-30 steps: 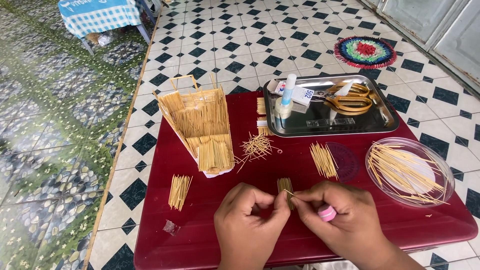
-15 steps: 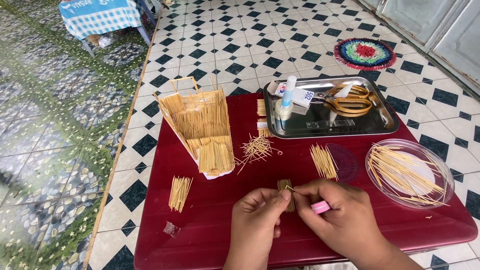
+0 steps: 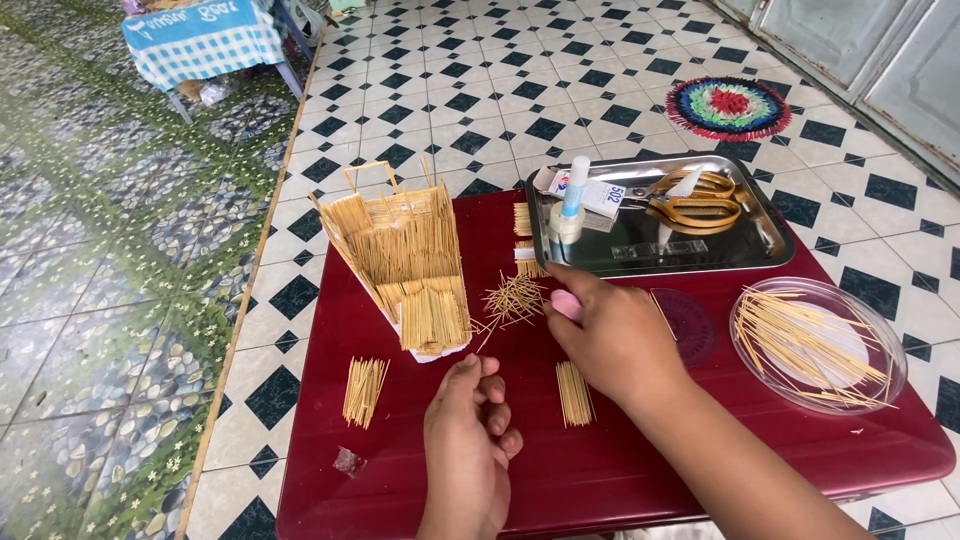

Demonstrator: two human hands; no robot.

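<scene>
While the right hand [image 3: 610,335] reached toward the steel tray [image 3: 770,240], fingers closed on a small pink object [image 3: 565,303], the left hand [image 3: 470,440] rested loosely curled, apparently empty. Stick model [image 3: 405,260] stood part-built; loose stick bundles [image 3: 574,392] lay unused on the red table [image 3: 600,480].

Glossy dark-red plastic table [image 3: 640,480], smooth. Shiny steel rectangular tray [image 3: 660,255], mirror finish. Pale matt wooden toothpick house model [image 3: 405,260], rough-ish. Clear plastic round dish [image 3: 760,300] w/ thin wood sticks [image 3: 810,345]. Yellow-handled metal scissors [image 3: 695,205].
</scene>
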